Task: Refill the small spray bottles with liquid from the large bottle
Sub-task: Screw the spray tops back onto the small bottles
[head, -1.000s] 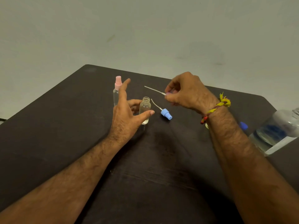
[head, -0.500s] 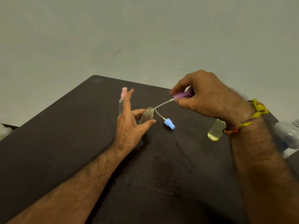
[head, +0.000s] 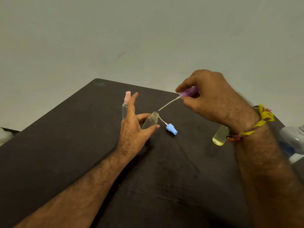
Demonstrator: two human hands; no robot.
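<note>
Pinching a purple spray head (head: 189, 92) between thumb and curled fingers, the right hand (head: 212, 97) holds it in the air above the dark worktop (head: 65, 145), its thin white dip tube (head: 168, 104) slanting down toward the uncapped small bottle (head: 150, 120) and ending just short of the open neck. That bottle leans toward the right hand, held between the left hand's (head: 133, 129) thumb and a finger behind it, while the index finger points straight up. Just right of the uncapped bottle a blue spray head (head: 171, 128) lies on its side, its tube reaching back to the bottle's neck. Behind the left hand stands a pink-capped spray bottle (head: 125, 102). Beyond the blue spray head, under the right wrist, is a small bottle of yellowish liquid (head: 219, 137). Further that way, at the frame edge, part of the large clear bottle (head: 294, 140) shows.
</note>
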